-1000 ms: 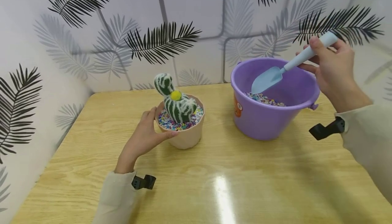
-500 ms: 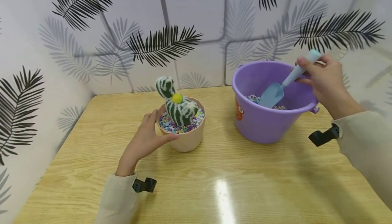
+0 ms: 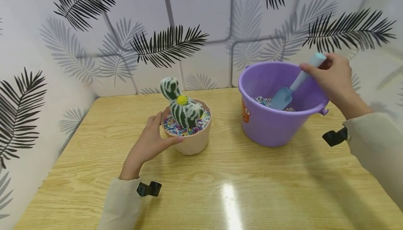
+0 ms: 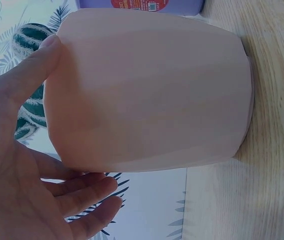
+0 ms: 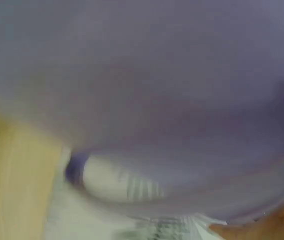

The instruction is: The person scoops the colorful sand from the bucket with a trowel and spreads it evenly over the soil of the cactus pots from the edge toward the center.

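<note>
My left hand [image 3: 150, 139] holds the side of a beige plant pot [image 3: 194, 143], thumb at the front of the rim and fingers around its left side. In the pot stands a knitted green-and-white cactus [image 3: 183, 114] with a yellow pompom, set in colourful pebbles [image 3: 170, 126]. My right hand [image 3: 336, 78] grips the handle of a light blue trowel [image 3: 281, 99], its blade down in the purple bucket [image 3: 267, 128] among more pebbles [image 3: 262, 100]. In the left wrist view the pot [image 4: 147, 95] fills the middle. The right wrist view is blurred, mostly bucket [image 5: 157, 90].
Both containers stand towards the back of a wooden table [image 3: 201, 184], the bucket to the right of the pot. Behind them rises a wall [image 3: 201, 9] with a leaf pattern. A small black camera [image 3: 149, 188] sits at the left wrist, another device [image 3: 335, 137] at the right.
The trowel has gone down into the bucket and slightly right, its blade now lower at the pebbles, with the right hand lowered too. My left hand stays on the pot.
</note>
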Demonstrator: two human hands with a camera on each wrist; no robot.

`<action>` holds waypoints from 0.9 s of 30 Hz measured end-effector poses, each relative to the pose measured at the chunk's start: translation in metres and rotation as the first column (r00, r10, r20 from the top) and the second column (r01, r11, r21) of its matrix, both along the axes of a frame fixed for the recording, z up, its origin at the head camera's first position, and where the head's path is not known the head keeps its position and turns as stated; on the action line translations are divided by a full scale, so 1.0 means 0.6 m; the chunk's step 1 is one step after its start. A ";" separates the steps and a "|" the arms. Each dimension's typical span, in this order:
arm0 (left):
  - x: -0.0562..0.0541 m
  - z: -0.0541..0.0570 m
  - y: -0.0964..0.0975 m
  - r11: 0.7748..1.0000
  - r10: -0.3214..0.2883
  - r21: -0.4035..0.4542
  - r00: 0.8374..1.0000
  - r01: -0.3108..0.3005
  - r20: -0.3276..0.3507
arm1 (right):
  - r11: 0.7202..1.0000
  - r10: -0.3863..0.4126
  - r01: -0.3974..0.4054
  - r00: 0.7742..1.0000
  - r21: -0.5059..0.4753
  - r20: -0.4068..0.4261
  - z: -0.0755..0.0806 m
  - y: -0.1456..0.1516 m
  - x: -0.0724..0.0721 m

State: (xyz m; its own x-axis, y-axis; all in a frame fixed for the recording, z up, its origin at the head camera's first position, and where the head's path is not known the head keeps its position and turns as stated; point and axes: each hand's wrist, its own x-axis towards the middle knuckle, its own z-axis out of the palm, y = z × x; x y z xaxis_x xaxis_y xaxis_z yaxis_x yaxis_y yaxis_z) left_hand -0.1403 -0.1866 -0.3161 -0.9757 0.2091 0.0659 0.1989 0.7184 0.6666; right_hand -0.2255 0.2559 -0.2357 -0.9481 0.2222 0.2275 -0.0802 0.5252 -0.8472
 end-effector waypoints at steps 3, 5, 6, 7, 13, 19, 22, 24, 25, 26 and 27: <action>0.000 0.000 0.000 1.000 0.004 -0.003 1.000 -0.004 0.001 | 0.977 -0.112 0.108 0.994 0.186 0.015 0.000 0.009 -0.003; 0.000 0.001 -0.001 1.000 0.009 -0.003 1.000 -0.009 0.005 | 0.972 -0.133 0.124 0.991 0.199 0.030 -0.002 0.015 -0.006; 0.000 0.001 -0.001 1.000 0.011 -0.005 1.000 -0.011 0.006 | 0.972 -0.137 0.126 0.990 0.201 0.041 -0.003 0.018 -0.007; 0.000 0.002 -0.001 1.000 0.012 -0.008 1.000 -0.012 0.008 | 0.972 -0.135 0.123 0.990 0.200 0.048 -0.005 0.022 -0.007; 0.000 0.005 -0.006 0.999 0.002 -0.038 1.000 -0.001 0.025 | 0.977 -0.112 0.096 0.991 0.191 0.075 -0.014 0.036 -0.005; 0.000 0.012 -0.020 0.998 -0.039 -0.047 0.997 0.042 0.066 | 0.974 -0.082 0.052 0.988 0.220 0.129 -0.013 0.032 -0.002; -0.003 0.020 -0.030 0.998 -0.060 -0.021 0.995 0.062 0.081 | 0.971 -0.088 0.065 0.992 0.232 0.094 -0.003 0.027 -0.002; -0.007 0.028 -0.037 0.998 -0.054 -0.003 0.996 0.055 0.065 | 0.966 -0.097 0.084 0.994 0.245 0.043 0.006 0.023 -0.003; -0.011 0.034 -0.040 0.999 -0.045 0.002 0.998 0.045 0.050 | 0.963 -0.100 0.092 0.995 0.253 0.016 0.011 0.020 -0.004; -0.014 0.041 -0.043 0.999 -0.032 0.005 0.999 0.032 0.035 | 0.962 -0.096 0.095 0.995 0.257 -0.009 0.016 0.017 -0.004; -0.018 0.048 -0.046 1.000 -0.019 0.009 1.000 0.019 0.015 | 0.961 -0.090 0.096 0.995 0.260 -0.033 0.021 0.013 -0.005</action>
State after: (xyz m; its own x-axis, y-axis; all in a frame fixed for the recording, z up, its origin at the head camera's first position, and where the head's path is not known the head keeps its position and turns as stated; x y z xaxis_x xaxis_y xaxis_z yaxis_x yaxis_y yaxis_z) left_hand -0.1510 -0.2144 -0.2871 -0.9724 0.2270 0.0534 0.2025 0.7086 0.6760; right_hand -0.2288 0.2639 -0.2230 -0.9206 0.2395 0.3086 -0.0366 0.7336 -0.6786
